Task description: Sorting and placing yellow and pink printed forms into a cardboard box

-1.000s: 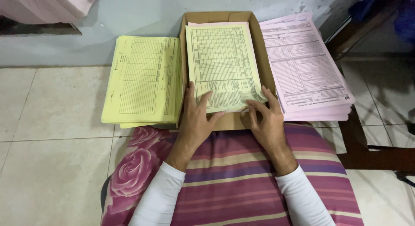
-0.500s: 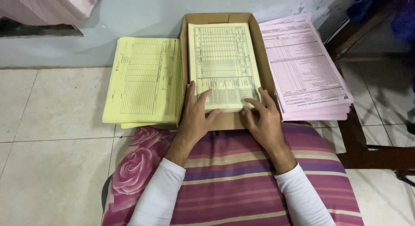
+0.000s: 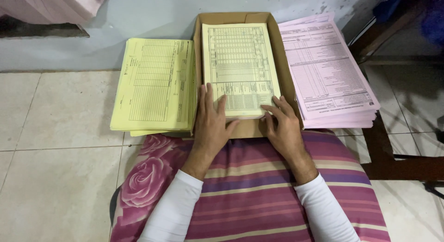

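A stack of pale cream printed forms lies inside a shallow brown cardboard box in front of me. My left hand rests flat on the stack's near left corner, fingers spread. My right hand presses its fingertips on the near right corner. Both hands hold nothing; they lie on the paper and the box's near edge. White sleeves cover both forearms.
A stack of yellow forms sits left of the box, a stack of pink forms to its right. A striped pink and purple cushion lies under my arms. Dark wooden furniture legs stand at right on the tiled floor.
The cream stack, slightly askew and raised at its near end, has been squared and settled flat into the box. Both hands shifted slightly along its near edge.
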